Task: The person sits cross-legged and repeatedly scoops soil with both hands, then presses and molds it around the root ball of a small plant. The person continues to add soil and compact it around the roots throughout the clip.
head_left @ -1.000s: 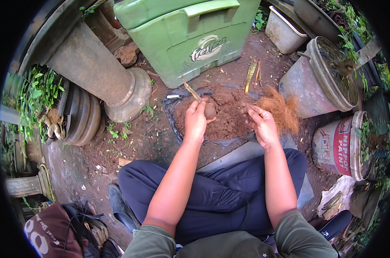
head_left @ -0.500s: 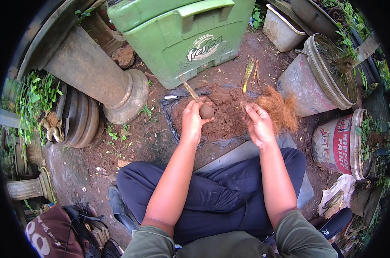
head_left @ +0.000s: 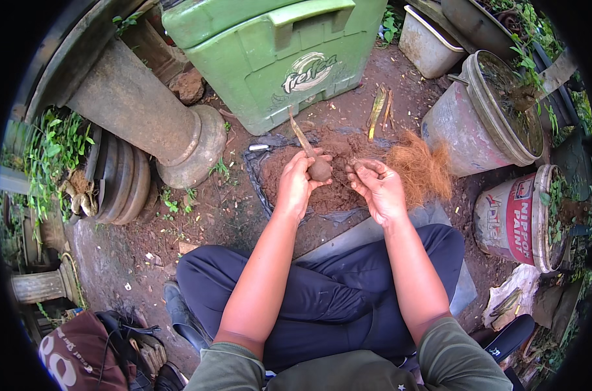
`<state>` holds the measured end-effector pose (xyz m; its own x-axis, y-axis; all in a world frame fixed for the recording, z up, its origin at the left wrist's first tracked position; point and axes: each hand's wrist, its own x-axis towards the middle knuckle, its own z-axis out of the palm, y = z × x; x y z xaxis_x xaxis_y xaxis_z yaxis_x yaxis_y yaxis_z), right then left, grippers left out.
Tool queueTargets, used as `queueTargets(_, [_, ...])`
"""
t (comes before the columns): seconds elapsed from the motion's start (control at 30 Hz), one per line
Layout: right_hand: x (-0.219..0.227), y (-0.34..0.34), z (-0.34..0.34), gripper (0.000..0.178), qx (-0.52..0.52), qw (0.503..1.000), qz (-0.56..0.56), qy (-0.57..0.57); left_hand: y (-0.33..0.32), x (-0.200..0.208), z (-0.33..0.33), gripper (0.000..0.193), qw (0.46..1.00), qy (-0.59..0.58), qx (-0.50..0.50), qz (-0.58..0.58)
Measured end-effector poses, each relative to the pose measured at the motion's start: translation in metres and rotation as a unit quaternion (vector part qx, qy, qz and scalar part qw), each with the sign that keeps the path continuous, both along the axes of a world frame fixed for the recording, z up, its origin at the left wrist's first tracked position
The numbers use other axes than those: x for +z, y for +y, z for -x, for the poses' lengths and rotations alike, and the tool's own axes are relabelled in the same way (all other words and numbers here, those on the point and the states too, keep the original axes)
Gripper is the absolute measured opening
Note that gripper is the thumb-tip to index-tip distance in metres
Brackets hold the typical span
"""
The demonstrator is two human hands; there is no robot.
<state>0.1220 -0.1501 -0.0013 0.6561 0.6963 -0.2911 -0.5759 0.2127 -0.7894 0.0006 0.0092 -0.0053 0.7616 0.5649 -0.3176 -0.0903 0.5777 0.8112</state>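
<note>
My left hand (head_left: 295, 188) is closed round a brown mud ball (head_left: 320, 170), and a pale, pointed stem (head_left: 301, 135) stands up from it, tilted to the far left. Close by on the right, the fingertips of my right hand (head_left: 379, 189) are pinched together; what they hold, if anything, is too small to make out. Beneath both hands, loose reddish-brown soil (head_left: 280, 173) is heaped on a black plastic sheet (head_left: 255, 186). A tuft of orange-brown coconut fibre (head_left: 420, 166) lies at the soil's right edge, beside my right hand.
A green cooler box (head_left: 276, 72) stands behind the soil. To the right are a soil-stained bucket (head_left: 462, 130) and a red-and-white paint bucket (head_left: 508, 218). A stone pillar (head_left: 139, 104) leans at the left. Thin dry leaf strips (head_left: 377, 112) lie between cooler and soil.
My right hand has moved left, away from the coconut fibre and nearer the mud ball. My left hand has shifted slightly right, with the stem now standing more upright.
</note>
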Motion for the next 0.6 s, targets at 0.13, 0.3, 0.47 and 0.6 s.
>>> queueTargets(0.13, [-0.001,0.002,0.004,0.021,0.026,0.999,0.022,-0.03,-0.003,0.0,-0.001,0.041,1.0,-0.012,-0.022,0.008])
queueTargets(0.3, [0.005,0.002,0.008,0.019,0.064,0.991,0.067,-0.097,-0.007,0.0,-0.002,0.04,0.998,-0.043,-0.04,0.01])
queueTargets(0.47, [0.011,0.004,0.008,0.021,0.064,0.975,0.12,-0.174,-0.007,0.002,-0.002,0.04,0.992,-0.065,-0.11,0.015])
queueTargets(0.6, [0.012,0.003,0.008,0.022,0.055,0.976,0.108,-0.182,-0.011,0.0,-0.003,0.039,0.988,-0.019,-0.108,-0.106])
